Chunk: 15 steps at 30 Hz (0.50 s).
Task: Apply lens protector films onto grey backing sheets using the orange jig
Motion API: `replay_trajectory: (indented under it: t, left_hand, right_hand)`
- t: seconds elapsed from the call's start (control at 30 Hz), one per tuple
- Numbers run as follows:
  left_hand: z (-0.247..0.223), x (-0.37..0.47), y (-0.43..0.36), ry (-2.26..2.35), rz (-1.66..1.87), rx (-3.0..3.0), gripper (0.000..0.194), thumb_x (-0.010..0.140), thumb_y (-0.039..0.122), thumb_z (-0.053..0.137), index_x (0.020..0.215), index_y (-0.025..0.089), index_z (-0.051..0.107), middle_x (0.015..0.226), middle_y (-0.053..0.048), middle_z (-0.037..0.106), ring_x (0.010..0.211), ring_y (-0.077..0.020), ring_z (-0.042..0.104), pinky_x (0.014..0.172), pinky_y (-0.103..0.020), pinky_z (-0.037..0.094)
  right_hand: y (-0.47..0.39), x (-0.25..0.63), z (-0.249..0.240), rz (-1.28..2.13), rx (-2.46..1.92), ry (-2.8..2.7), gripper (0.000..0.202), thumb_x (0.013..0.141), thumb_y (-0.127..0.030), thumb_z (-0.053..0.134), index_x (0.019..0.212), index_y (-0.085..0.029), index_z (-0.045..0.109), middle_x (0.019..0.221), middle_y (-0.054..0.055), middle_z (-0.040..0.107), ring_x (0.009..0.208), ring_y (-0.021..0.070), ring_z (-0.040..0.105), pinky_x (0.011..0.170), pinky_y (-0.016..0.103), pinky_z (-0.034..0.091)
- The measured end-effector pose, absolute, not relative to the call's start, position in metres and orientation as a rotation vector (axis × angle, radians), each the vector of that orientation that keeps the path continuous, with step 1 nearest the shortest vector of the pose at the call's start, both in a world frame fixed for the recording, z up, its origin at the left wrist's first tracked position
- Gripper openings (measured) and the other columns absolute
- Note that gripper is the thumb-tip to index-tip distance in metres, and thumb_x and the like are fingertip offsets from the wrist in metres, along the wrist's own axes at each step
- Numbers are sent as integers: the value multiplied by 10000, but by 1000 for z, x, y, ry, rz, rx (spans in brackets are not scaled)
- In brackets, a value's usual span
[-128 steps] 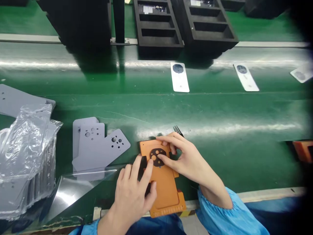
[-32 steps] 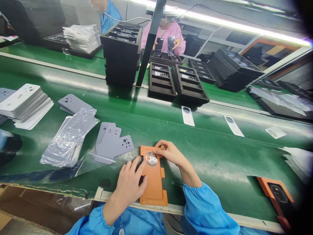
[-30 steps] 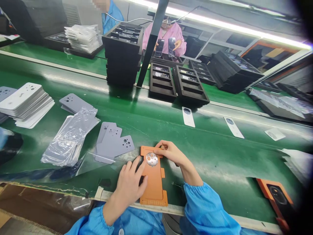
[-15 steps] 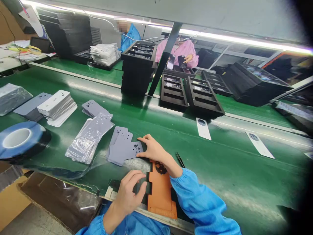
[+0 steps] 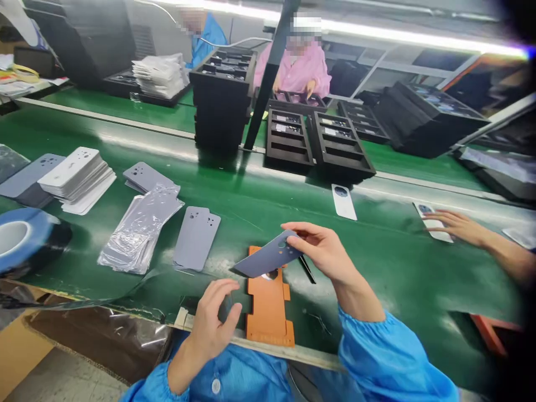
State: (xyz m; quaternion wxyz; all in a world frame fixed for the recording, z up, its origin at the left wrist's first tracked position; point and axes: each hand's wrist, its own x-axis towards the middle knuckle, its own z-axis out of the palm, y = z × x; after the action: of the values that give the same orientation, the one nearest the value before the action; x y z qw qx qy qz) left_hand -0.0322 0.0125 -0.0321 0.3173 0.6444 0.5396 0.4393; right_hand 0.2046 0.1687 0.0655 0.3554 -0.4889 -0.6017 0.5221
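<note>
Pinched in my right hand [image 5: 320, 248] by its end with the holes is a grey phone-shaped sheet [image 5: 268, 255], tilted above the orange fixture [image 5: 271, 312]. The sheet hides the fixture's upper part. My left hand [image 5: 216, 318] is just left of the fixture, thumb and fingers apart, holding nothing. Black tweezers [image 5: 307, 270] lie right of the fixture, partly behind my right hand. A small group of overlapping grey sheets [image 5: 196, 240] rests on the green table to the left.
Plastic-wrapped sheets [image 5: 142, 229], a white stack [image 5: 77, 178] and a blue tape roll [image 5: 25, 240] are at left. Black trays [image 5: 343, 148] stand behind. Another person's hand [image 5: 460, 226] touches a white sheet [image 5: 433, 223] at right. A person in pink [image 5: 299, 70] is opposite.
My right hand has lifted a grey sheet from the group and carried it right, over the fixture. Another person's hand has come in at the right, onto a white sheet. The view has shifted.
</note>
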Motion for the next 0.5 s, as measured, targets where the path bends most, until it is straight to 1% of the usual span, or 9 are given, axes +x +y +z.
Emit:
replay_trajectory:
  t: [0.07, 0.13, 0.2, 0.27, 0.4, 0.43, 0.5]
  left_hand:
    - [-32, -26, 5, 1477, 1055, 1811, 373, 967, 331, 573, 1315, 198, 595, 1354, -145, 628, 1242, -293, 591, 1042, -481, 500]
    - [-34, -19, -2, 1548, 959, 1898, 493, 945, 320, 603, 1415, 203, 507, 1451, -163, 559, 1327, -319, 532, 1092, -529, 463]
    - [-35, -14, -8, 1586, 913, 1969, 587, 934, 316, 614, 1478, 200, 428, 1503, -182, 508, 1369, -337, 497, 1108, -553, 447]
    - [-38, -11, -11, 1592, 898, 2030, 675, 920, 329, 631, 1522, 189, 361, 1530, -201, 472, 1393, -351, 475, 1113, -562, 443]
    - [-40, -13, -14, 1527, 869, 2180, 879, 876, 407, 699, 1595, 185, 245, 1576, -228, 401, 1422, -385, 444, 1095, -569, 463]
    - [-41, -14, -14, 1494, 857, 2235, 897, 872, 422, 714, 1603, 200, 244, 1597, -227, 369, 1434, -394, 430, 1088, -570, 470]
    - [-41, -17, -14, 1421, 820, 2352, 844, 881, 408, 729, 1593, 247, 304, 1649, -210, 278, 1459, -406, 399, 1079, -568, 482]
  right_hand:
    - [161, 213, 70, 1277, -1291, -1549, 335, 769, -494, 821, 928, -201, 795, 868, 61, 768, 763, 204, 684, 681, 325, 573]
    - [155, 219, 70, 1176, -1320, -1567, 334, 790, -524, 791, 887, -205, 801, 888, 68, 776, 786, 216, 688, 684, 332, 575]
    - [151, 223, 68, 1084, -1365, -1590, 358, 821, -546, 752, 939, -214, 813, 948, 75, 791, 833, 233, 704, 723, 349, 580]
    - [149, 226, 66, 1083, -1391, -1651, 379, 857, -542, 715, 1008, -209, 816, 970, 78, 798, 860, 243, 715, 763, 360, 577]
    - [145, 221, 62, 1318, -1282, -1850, 332, 941, -456, 634, 1045, -190, 803, 910, 57, 796, 843, 217, 709, 768, 322, 554]
    - [145, 218, 61, 1353, -1242, -1901, 318, 958, -432, 613, 1048, -190, 800, 926, 52, 796, 853, 210, 705, 769, 309, 547]
    - [144, 211, 59, 1362, -1183, -1981, 301, 978, -396, 591, 1056, -190, 796, 971, 46, 796, 853, 194, 697, 750, 286, 530]
